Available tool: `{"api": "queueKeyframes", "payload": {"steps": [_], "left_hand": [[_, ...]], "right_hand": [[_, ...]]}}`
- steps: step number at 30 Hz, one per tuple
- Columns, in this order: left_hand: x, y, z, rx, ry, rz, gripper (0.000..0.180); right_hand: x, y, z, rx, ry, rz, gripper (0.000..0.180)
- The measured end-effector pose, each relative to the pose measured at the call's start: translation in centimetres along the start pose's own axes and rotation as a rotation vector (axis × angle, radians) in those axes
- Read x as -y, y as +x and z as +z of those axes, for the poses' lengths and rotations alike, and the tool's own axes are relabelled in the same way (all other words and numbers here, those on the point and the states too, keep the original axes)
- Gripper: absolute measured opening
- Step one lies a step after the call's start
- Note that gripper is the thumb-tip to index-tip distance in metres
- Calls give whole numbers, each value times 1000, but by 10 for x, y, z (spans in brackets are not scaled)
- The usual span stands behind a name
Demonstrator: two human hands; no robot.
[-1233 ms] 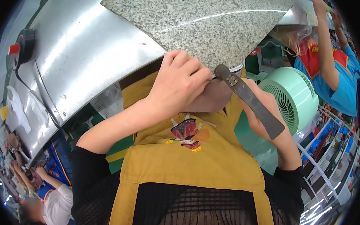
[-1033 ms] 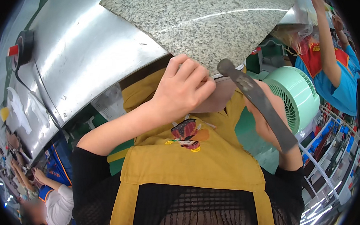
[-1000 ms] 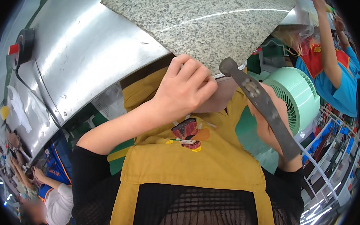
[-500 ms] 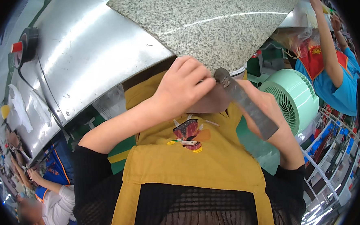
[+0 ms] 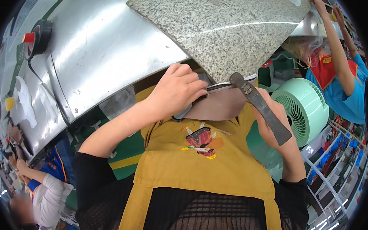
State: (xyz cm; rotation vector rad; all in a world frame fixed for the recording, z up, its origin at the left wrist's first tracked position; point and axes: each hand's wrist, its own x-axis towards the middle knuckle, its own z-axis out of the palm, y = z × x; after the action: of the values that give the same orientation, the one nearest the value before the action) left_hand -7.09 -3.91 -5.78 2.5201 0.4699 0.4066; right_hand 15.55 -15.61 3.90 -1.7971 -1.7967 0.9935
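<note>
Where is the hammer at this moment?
In the head view, the hammer is right of centre, held in the right hand, between the brown piece and the mint-green fan.

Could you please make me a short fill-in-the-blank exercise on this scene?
1. The dark hammer is in the person's ____ hand.
2. The left hand is at the ____ end of the brownish piece.
3. The round fan is pale ____.
4. The bib of the apron is mustard ____.

Missing words: right; left; green; yellow.
</note>
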Motion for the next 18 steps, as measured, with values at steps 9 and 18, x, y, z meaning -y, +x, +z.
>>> {"api": "queueKeyframes", "payload": {"steps": [9,18], "left_hand": [[1,3,-3,-84,-309,-6,15],[18,15,-16,501,-1104,-541,24]], "right_hand": [[4,-1,3,-1,-32,-29,28],[-2,-3,4,-19,-59,-25,31]]}}
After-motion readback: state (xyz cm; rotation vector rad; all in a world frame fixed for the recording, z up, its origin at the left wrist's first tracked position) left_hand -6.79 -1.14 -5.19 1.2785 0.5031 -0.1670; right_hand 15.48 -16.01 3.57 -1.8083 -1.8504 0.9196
